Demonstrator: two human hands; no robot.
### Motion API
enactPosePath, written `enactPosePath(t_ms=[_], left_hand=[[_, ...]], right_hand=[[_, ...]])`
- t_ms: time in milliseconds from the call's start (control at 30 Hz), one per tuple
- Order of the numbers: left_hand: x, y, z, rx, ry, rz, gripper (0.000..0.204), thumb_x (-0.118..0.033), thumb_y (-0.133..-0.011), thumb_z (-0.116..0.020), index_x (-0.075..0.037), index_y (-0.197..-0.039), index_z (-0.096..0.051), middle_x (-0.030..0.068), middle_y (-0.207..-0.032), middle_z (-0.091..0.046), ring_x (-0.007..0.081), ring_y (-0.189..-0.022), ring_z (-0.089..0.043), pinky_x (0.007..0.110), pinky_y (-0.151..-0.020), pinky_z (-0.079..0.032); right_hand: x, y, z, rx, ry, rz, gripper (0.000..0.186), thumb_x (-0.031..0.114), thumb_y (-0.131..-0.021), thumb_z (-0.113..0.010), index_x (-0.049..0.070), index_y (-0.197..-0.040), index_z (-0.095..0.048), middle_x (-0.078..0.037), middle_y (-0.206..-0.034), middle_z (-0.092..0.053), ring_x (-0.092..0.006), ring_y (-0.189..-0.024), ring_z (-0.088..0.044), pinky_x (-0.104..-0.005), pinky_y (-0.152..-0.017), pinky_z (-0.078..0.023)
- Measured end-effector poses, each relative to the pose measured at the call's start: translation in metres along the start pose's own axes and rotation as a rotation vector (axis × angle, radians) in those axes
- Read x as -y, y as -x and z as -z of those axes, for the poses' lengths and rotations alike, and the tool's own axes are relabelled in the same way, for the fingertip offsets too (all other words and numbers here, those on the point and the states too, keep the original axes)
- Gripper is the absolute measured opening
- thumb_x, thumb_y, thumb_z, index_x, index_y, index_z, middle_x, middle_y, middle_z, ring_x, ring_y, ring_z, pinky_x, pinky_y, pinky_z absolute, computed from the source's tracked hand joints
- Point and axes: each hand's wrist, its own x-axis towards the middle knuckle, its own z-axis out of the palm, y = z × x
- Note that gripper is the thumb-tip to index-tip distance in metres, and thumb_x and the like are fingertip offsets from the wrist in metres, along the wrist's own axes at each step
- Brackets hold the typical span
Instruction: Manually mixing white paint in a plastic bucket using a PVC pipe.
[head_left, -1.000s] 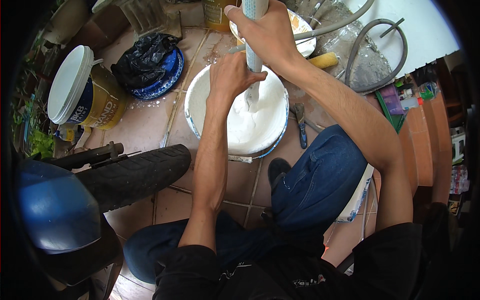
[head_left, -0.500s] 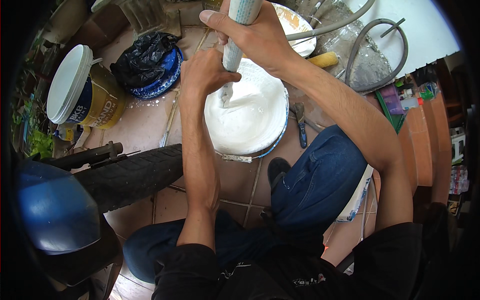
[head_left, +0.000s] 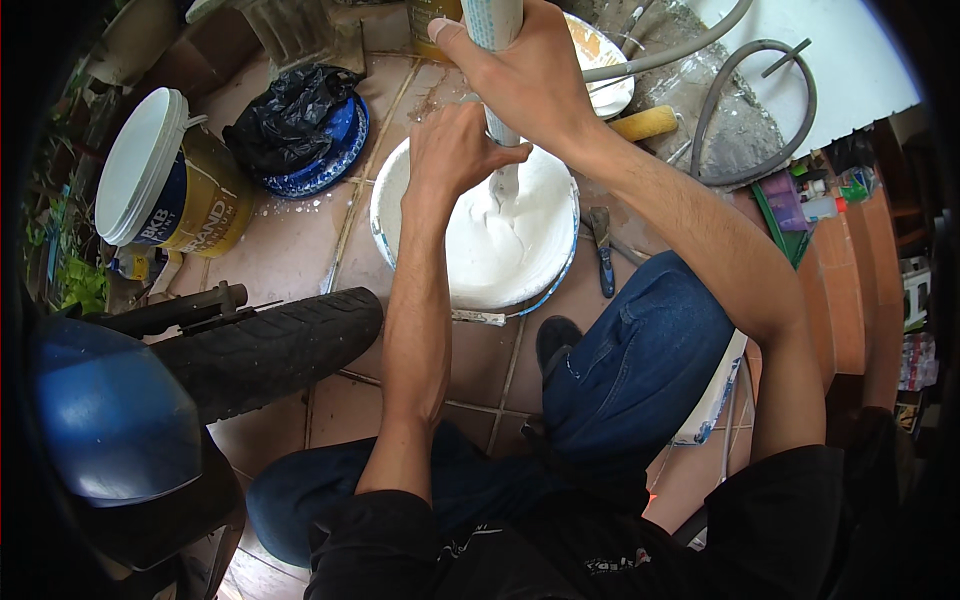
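Note:
A white pipe (head_left: 494, 24) with faint bluish markings stands tilted in a bucket (head_left: 379, 222) of thick white paint (head_left: 500, 262). Its paint-coated lower end dips into the paint, which shows ridges around it. My right hand (head_left: 532, 82) wraps the upper part of the pipe, thumb pointing up and left. Lower down, just above the bucket, my left hand (head_left: 452, 152) is closed around the same pipe. The bucket's handle grip (head_left: 478, 317) hangs at the near side of the rim.
A scraper (head_left: 602, 250) lies right of the bucket, near a yellow roller (head_left: 645, 123) and a grey hose (head_left: 702, 110). At left are a lidded paint bucket (head_left: 190, 185), a blue lid (head_left: 325, 165) under a black plastic bag (head_left: 285, 120), and a black tyre (head_left: 270, 345).
Both hands have shifted right with the pipe, and its lower end has moved right through the paint. The bucket's left rim now shows beside my left wrist.

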Motion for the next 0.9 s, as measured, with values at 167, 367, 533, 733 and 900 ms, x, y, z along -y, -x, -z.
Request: enactPosePath(t_ms=[167,367,533,733,900], left_hand=[[-0.003,0.0,0.006,-0.22,-0.092,0.067,0.048,-0.047,-0.066,-0.09,-0.005,-0.083,-0.077,0.0182,-0.076,-0.072,0.0358,-0.074,-0.071,0.048,-0.063,-0.052],[-0.001,-0.003,0.04,0.055,-0.143,0.175,0.039,-0.037,-0.066,-0.089,-0.007,-0.088,-0.078,0.0177,-0.08,-0.074,0.0366,-0.078,-0.072,0.047,-0.067,-0.054],[0.003,-0.003,0.05,0.262,-0.142,0.219,0.045,-0.041,-0.061,-0.087,-0.005,-0.086,-0.079,0.0167,-0.08,-0.075,0.0331,-0.078,-0.073,0.044,-0.073,-0.056],[0.008,0.0,0.035,0.349,-0.073,0.194,0.05,-0.041,-0.06,-0.089,0.002,-0.085,-0.078,0.0193,-0.081,-0.074,0.0334,-0.078,-0.073,0.043,-0.074,-0.056],[0.005,-0.001,0.036,0.367,-0.031,0.206,0.048,-0.038,-0.06,-0.088,0.002,-0.084,-0.078,0.022,-0.082,-0.074,0.035,-0.078,-0.073,0.044,-0.074,-0.056]], right_hand=[[-0.002,-0.001,-0.002,0.012,0.087,0.384,0.028,0.019,-0.096,-0.071,-0.005,-0.081,-0.066,-0.009,-0.068,-0.067,-0.015,-0.061,-0.066,-0.0339,-0.055,-0.05],[-0.015,-0.005,0.003,0.158,0.055,0.302,0.038,0.033,-0.093,-0.074,-0.002,-0.079,-0.071,-0.012,-0.065,-0.067,-0.0177,-0.062,-0.069,-0.0317,-0.058,-0.055],[-0.023,-0.009,0.005,0.186,-0.019,0.189,0.036,0.033,-0.092,-0.075,0.0,-0.079,-0.071,-0.009,-0.065,-0.066,-0.016,-0.061,-0.068,-0.0306,-0.057,-0.055],[-0.035,-0.012,0.007,0.153,-0.024,0.056,0.034,0.032,-0.09,-0.075,0.001,-0.079,-0.071,-0.008,-0.064,-0.065,-0.0154,-0.058,-0.067,-0.0306,-0.057,-0.056],[-0.035,-0.011,0.007,0.141,-0.014,0.061,0.033,0.032,-0.09,-0.075,0.001,-0.08,-0.071,-0.008,-0.064,-0.065,-0.0162,-0.057,-0.067,-0.0318,-0.057,-0.057]])
